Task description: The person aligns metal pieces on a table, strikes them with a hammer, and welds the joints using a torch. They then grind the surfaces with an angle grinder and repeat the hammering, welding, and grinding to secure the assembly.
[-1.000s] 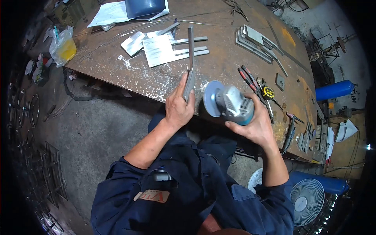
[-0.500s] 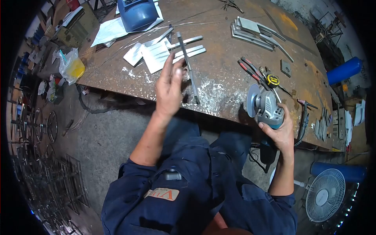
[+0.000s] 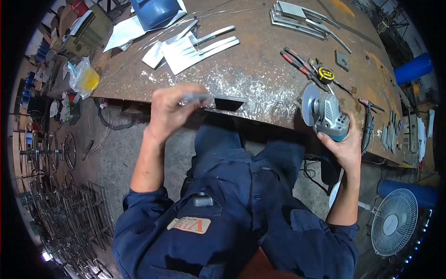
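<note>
My left hand (image 3: 171,111) is closed on one end of a narrow metal strip (image 3: 228,98), its fingers slightly blurred. The strip lies crosswise near the table's front edge, with a dark shadow below it. My right hand (image 3: 344,146) is wrapped around the body of an angle grinder (image 3: 331,116), which has a grey head and a teal-and-black body. Its disc (image 3: 308,105) faces left, at the front part of the table.
On the rusty metal table (image 3: 260,60) lie flat metal pieces (image 3: 179,55), a stack of plates (image 3: 297,21), red-handled pliers (image 3: 297,64) and a yellow tape measure (image 3: 326,74). A blue welding helmet (image 3: 157,14) sits at the back left. A fan (image 3: 394,223) stands at right.
My left hand has taken hold of the strip, which has turned from lengthwise to crosswise and come nearer the front edge. The grinder stays in my right hand. The view has shifted slightly.
</note>
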### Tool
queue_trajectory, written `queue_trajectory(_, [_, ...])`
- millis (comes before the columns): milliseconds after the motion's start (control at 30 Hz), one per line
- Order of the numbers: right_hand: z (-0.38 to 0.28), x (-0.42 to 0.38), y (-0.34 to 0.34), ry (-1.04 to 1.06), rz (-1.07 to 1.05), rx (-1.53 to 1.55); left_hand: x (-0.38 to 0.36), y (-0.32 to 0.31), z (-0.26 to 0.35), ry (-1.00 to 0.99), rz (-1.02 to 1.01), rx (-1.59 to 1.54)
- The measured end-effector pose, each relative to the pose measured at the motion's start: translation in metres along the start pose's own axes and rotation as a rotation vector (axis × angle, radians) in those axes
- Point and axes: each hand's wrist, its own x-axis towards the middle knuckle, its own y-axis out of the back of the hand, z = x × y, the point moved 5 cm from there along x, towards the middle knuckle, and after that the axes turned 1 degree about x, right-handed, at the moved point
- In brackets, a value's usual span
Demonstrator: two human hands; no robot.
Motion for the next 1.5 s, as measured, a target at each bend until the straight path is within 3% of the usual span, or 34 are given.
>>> queue_trajectory(167, [-0.023,0.004,0.008,0.05,0.036,-0.172,-0.03,-0.047,0.045,-0.092,0.038,0.077])
queue_trajectory(333, [-0.037,0.004,0.012,0.076,0.058,-0.258,-0.036,-0.1,0.009,-0.046,0.07,0.134])
queue_trajectory(367, [-0.04,0.004,0.011,0.082,0.054,-0.268,-0.038,-0.111,-0.005,-0.003,0.001,0.098])
queue_trajectory(633, [-0.051,0.005,0.01,0.088,0.045,-0.334,-0.021,-0.126,-0.007,0.023,0.002,0.088])
queue_trajectory(833, [-0.061,0.016,0.004,0.042,0.018,-0.453,-0.015,-0.149,0.006,0.182,-0.01,0.072])
queue_trajectory(1067, [-0.062,0.022,0.01,0.029,0.079,-0.515,-0.016,-0.16,0.011,0.179,0.08,-0.009])
queue_trajectory(1500, [-0.06,0.032,-0.029,0.115,-0.103,-0.516,-0.015,-0.16,0.008,0.209,0.084,-0.018])
